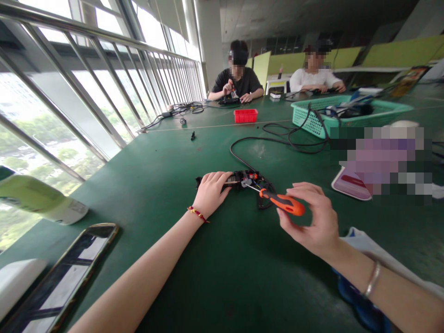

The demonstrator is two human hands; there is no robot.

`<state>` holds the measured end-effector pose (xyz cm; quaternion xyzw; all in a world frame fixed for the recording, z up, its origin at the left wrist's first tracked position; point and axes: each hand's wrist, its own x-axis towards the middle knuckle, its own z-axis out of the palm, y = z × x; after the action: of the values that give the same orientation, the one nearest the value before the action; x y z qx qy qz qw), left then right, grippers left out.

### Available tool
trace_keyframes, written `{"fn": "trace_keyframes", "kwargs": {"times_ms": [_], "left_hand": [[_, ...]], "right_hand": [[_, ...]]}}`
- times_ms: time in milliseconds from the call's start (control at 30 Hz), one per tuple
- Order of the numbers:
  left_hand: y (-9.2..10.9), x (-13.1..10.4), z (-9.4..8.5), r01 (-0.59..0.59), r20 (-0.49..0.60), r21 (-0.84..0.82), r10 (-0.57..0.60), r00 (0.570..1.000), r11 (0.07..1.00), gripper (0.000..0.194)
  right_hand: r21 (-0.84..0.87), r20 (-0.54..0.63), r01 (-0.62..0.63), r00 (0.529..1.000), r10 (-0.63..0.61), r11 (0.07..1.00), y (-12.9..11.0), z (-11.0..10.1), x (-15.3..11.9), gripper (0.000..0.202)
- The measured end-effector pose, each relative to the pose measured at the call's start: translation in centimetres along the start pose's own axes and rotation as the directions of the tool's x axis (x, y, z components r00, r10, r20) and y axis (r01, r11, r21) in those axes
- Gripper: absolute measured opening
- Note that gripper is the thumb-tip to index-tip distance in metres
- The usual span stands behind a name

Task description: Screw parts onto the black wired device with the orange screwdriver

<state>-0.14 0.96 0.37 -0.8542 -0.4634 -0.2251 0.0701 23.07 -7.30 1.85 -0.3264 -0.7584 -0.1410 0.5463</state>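
Screwdriver [281, 201] in right hand [319, 223], apparently a loose pinch; black device [238, 179] in left hand [211, 190].

No text, label, brand, number or sign can be read for certain. On the bottle [41, 199] by the left edge of the tabletop [225, 277], small dark marks show on the pale lower part, too blurred to make out as letters. The purple item [352, 185] towards the right edge carries a dark red band on its near corner; pixel blocks hide much of the rest. Near the far right corner, the orange-brown thing [411, 81] has dark patches, too blurred to tell as print.
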Motion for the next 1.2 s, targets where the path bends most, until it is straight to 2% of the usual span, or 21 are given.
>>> {"fn": "trace_keyframes", "kwargs": {"times_ms": [100,267,400,533,633,767,867,1000,1067,1200], "left_hand": [[-0.02,-0.04,0.04,0.004,0.002,0.007,-0.004,1.000,1.000,0.034],[0.07,-0.01,0.00,0.006,0.008,0.017,-0.006,1.000,1.000,0.034],[0.08,0.02,-0.02,0.010,0.008,0.012,-0.010,1.000,1.000,0.034],[0.03,-0.01,0.04,0.007,0.010,0.015,-0.007,1.000,1.000,0.034],[0.02,-0.03,0.05,0.006,0.011,0.017,-0.006,1.000,1.000,0.034],[-0.04,-0.04,0.05,0.007,0.011,0.008,-0.007,1.000,1.000,0.035],[-0.07,-0.02,0.02,0.004,0.016,0.007,-0.005,1.000,1.000,0.034],[-0.05,0.02,-0.03,0.008,0.016,0.009,-0.008,1.000,1.000,0.033],[-0.06,0.02,-0.01,0.009,0.015,0.005,-0.009,1.000,1.000,0.033],[-0.06,0.00,0.01,0.006,0.010,-0.002,-0.006,1.000,1.000,0.033]], "right_hand": [[0.004,0.020,0.021,1.000,-0.021,1.000,-0.09,-0.07,0.09,0.045],[-0.001,0.180,-0.030,0.983,0.030,1.000,-0.35,-0.21,0.27,0.024],[0.005,0.085,-0.042,0.996,0.041,0.999,-0.16,-0.05,0.05,0.040],[0.036,0.023,0.008,1.000,-0.009,0.999,0.04,0.06,-0.17,0.057],[0.024,0.055,0.024,0.998,-0.026,0.999,-0.08,-0.05,-0.02,0.048],[-0.007,0.151,-0.038,0.988,0.039,0.999,-0.25,-0.21,0.16,0.025],[-0.002,0.090,-0.072,0.993,0.072,0.997,-0.06,-0.13,-0.04,0.034],[0.035,0.014,-0.044,0.999,0.044,0.998,0.19,0.02,-0.27,0.053],[0.035,0.036,-0.012,0.999,0.011,0.999,0.12,-0.02,-0.15,0.050],[0.002,0.132,-0.015,0.991,0.015,1.000,-0.16,-0.18,0.18,0.030]]}}
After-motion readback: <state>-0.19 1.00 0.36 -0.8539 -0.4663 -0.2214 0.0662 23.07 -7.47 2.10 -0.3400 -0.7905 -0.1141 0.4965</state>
